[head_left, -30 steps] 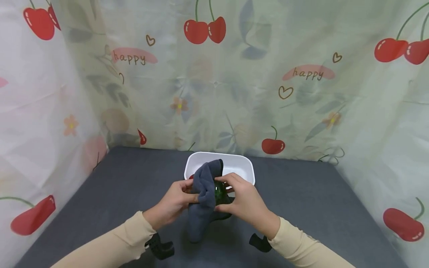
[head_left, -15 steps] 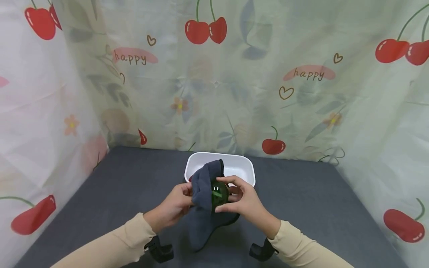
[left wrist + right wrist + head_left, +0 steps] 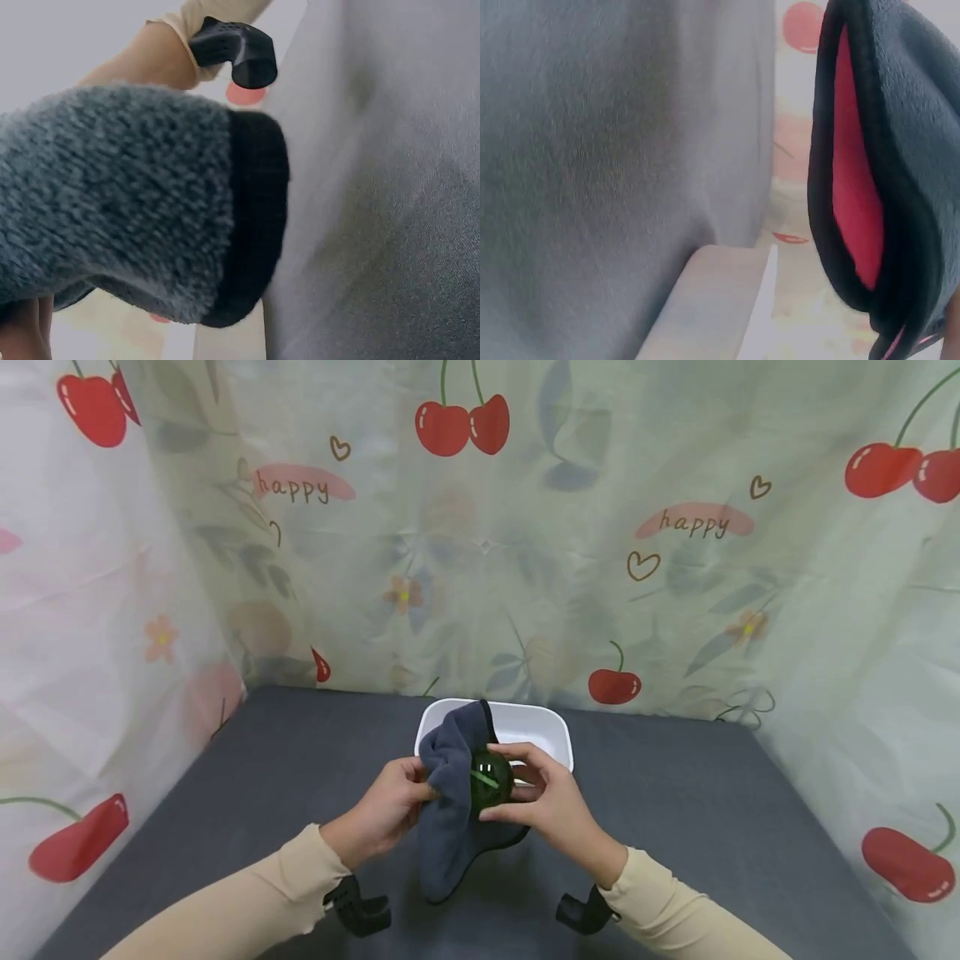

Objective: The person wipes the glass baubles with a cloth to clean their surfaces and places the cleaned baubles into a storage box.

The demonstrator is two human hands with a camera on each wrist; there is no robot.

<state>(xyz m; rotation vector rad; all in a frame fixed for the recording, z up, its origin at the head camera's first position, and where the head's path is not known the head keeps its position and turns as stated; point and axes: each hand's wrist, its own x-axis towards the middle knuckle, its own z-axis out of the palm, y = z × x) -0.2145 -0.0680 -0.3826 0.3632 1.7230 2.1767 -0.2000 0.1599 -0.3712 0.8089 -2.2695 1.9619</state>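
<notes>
A dark green, glossy round object (image 3: 492, 783), glass-like with a lighter green streak, sits between my hands above the table. My right hand (image 3: 551, 793) holds it from the right, thumb below and fingers curled over the top and side. On the left, my left hand (image 3: 386, 806) pinches a bunched blue-grey cloth (image 3: 448, 827) with black edging, which presses against the object's left side and hangs down below. The left wrist view is largely filled by the fuzzy cloth (image 3: 127, 195). In the right wrist view its folded edge parts to show a red inner side (image 3: 855, 172).
Behind the hands stands a white rectangular tray (image 3: 558, 735), partly covered by the cloth; its wall (image 3: 705, 300) shows low in the right wrist view. Dark grey fabric covers the table (image 3: 675, 827). A cherry-print curtain (image 3: 525, 577) encloses the back and sides.
More of the green round object's face shows than a second ago. Both hands have risen a little, lately, and the cloth's upper edge has moved up and slightly left with them.
</notes>
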